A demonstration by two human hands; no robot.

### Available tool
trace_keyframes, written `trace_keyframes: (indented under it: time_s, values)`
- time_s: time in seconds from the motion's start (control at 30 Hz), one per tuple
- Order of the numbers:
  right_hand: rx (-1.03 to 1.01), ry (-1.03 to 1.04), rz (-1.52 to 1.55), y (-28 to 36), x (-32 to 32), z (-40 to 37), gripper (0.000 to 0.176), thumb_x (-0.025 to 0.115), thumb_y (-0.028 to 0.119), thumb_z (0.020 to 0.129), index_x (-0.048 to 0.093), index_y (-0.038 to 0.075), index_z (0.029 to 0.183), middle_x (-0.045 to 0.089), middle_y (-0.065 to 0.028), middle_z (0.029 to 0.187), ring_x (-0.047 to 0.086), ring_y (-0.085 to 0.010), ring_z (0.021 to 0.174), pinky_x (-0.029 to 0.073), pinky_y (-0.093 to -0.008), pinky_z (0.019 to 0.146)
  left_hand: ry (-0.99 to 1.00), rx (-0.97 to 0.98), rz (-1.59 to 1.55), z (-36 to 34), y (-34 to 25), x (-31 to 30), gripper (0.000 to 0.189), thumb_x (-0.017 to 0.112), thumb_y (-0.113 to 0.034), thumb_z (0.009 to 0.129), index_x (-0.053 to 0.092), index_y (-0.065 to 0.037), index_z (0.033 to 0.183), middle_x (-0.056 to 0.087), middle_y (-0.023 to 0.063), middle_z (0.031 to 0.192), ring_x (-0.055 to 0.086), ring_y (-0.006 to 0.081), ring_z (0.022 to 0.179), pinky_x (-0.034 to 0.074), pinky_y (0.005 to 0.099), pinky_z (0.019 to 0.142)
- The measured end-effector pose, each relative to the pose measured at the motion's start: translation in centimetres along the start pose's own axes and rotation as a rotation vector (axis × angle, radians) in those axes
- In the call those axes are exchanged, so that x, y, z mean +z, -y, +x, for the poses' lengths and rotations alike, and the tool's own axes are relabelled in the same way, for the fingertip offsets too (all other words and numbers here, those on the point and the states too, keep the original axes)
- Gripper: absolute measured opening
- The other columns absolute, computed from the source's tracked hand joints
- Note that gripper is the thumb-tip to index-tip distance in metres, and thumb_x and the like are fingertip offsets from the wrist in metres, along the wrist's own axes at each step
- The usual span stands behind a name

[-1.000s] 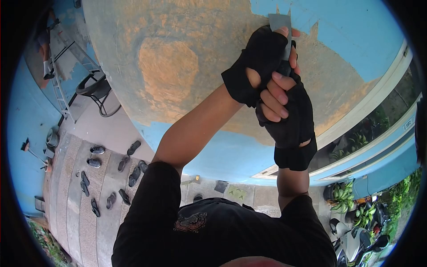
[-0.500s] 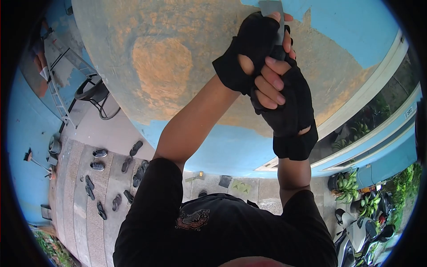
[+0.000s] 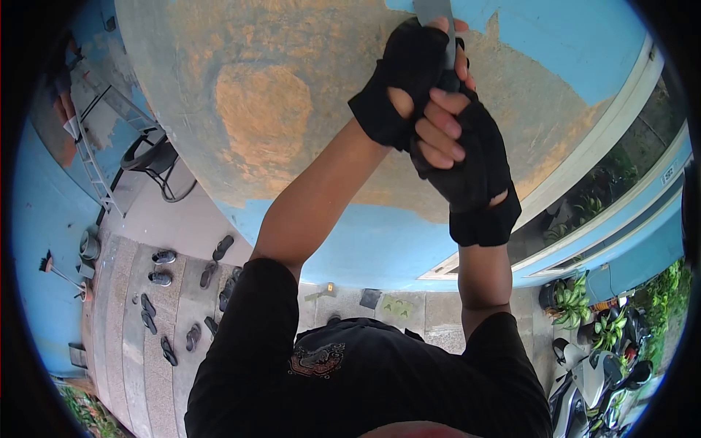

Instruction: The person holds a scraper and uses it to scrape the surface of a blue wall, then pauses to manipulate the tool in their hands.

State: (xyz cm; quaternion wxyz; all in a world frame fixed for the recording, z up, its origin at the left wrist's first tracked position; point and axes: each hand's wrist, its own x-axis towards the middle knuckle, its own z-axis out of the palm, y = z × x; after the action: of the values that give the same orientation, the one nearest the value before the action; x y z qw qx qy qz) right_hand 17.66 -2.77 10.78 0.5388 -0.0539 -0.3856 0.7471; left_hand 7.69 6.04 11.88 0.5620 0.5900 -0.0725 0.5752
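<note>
A grey flat-bladed scraper (image 3: 448,55) points up toward the edge of the blue paint on the wall (image 3: 350,226), which has a large bare patch of grey and orange. Both hands wear black fingerless gloves. My right hand (image 3: 467,150) is closed around the dark handle at the lower end, fingers curled. Higher up, my left hand (image 3: 412,77) grips the tool along its blade, with fingertips on the metal. The blade's top end runs close to the frame edge, so its exact contact with the wall is hard to tell.
Another person's legs (image 3: 66,109) show by a ladder (image 3: 95,164) at the far left, near a black chair (image 3: 150,157). Several sandals and shoes (image 3: 148,314) lie on the paving below. Potted plants (image 3: 573,303) and a motorbike (image 3: 584,387) stand at lower right; a window (image 3: 613,175) adjoins the wall.
Both hands and the scraper have shifted slightly left and up along the wall. The grip looks the same.
</note>
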Motion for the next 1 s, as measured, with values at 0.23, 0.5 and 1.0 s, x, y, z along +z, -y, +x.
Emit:
trace_keyframes:
  time_s: [0.23, 0.5, 1.0]
  values:
    - [0.0, -0.046, 0.012, -0.5, 0.5, -0.7, 0.013, 0.05, 0.005, 0.097, 0.047, 0.017, 0.093, 0.045, 0.0014, 0.061, 0.037, -0.0085, 0.042, 0.032, -0.0244, 0.04, 0.015, -0.089, -0.017, -0.6, -0.6, 0.3, 0.043, 0.046, -0.04, 0.104, 0.05, 0.0, 0.12, 0.06, 0.0061, 0.075, 0.063, 0.0204, 0.073, 0.053, 0.034, 0.07]
    - [-0.009, -0.054, -0.005, 0.2, 1.1, -0.5, 0.013, 0.047, 0.005, 0.098, 0.046, 0.015, 0.091, 0.044, 0.0014, 0.06, 0.037, -0.0086, 0.041, 0.031, -0.0239, 0.039, 0.019, -0.034, -0.045, -0.5, -0.6, 0.4, 0.039, 0.048, -0.038, 0.103, 0.053, -0.004, 0.121, 0.059, 0.0044, 0.079, 0.063, 0.02, 0.08, 0.052, 0.0339, 0.078]
    - [-0.016, 0.021, -0.043, 0.4, 0.9, -0.2, 0.016, 0.047, 0.002, 0.097, 0.047, 0.018, 0.095, 0.044, 0.0017, 0.061, 0.035, -0.0082, 0.041, 0.031, -0.0238, 0.039, 0.003, -0.097, -0.229, 0.3, -0.9, 0.6, 0.031, 0.046, -0.031, 0.106, 0.054, -0.003, 0.117, 0.06, 0.0059, 0.08, 0.06, 0.0202, 0.078, 0.052, 0.0332, 0.075]
